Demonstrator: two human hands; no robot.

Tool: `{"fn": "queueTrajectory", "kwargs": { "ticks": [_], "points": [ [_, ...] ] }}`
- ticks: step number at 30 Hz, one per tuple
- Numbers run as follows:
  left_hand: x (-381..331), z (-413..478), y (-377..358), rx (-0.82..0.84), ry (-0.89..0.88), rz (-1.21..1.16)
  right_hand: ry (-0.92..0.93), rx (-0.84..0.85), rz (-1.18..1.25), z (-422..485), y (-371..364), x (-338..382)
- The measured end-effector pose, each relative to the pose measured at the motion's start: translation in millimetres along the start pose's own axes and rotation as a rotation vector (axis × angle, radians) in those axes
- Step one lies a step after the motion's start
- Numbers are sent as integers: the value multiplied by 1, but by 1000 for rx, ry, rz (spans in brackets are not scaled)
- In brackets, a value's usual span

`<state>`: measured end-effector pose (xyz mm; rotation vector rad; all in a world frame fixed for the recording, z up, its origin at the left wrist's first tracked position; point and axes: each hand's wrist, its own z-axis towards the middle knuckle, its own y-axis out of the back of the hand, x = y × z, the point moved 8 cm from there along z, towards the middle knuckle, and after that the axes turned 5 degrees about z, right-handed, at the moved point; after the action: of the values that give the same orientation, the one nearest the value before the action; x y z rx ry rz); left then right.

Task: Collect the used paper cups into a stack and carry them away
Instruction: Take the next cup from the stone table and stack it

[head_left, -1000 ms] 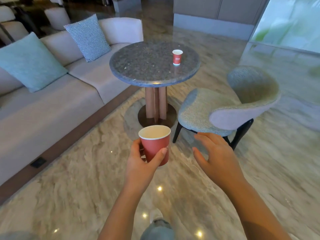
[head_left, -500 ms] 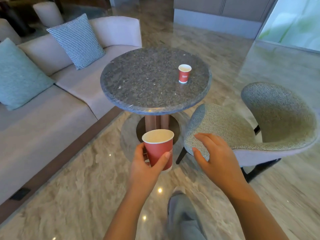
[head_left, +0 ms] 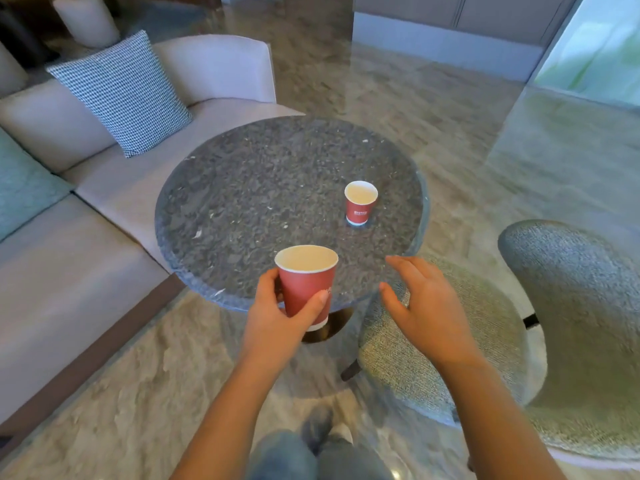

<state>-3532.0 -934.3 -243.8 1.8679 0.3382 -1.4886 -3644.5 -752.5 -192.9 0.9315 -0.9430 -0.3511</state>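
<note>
Over the round table's [head_left: 242,188] near edge, left hand [head_left: 273,320] gripping red cup [head_left: 306,284], right hand [head_left: 426,306] spread, second cup [head_left: 360,202] well beyond.

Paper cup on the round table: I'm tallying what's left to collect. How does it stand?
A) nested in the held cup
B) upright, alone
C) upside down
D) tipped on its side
B: the far paper cup stands upright on the round stone table, apart from the held paper cup in the left hand.

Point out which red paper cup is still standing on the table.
The smaller-looking far cup, upright on the round table near its right edge; the near cup is held by the left hand.
</note>
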Motion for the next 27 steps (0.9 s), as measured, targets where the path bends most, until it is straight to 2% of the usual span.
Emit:
{"fn": "queueTrajectory", "kwargs": {
  "ticks": [6,19,27],
  "points": [
    [6,63,-14,-11,48,29,-90,84,15,59,-34,-35],
    [-9,202,-42,145,44,41,-295,0,95,177,-82,-86],
    [-2,260,-56,200,46,64,-429,0,119,210,-113,-114]
  ]
}}
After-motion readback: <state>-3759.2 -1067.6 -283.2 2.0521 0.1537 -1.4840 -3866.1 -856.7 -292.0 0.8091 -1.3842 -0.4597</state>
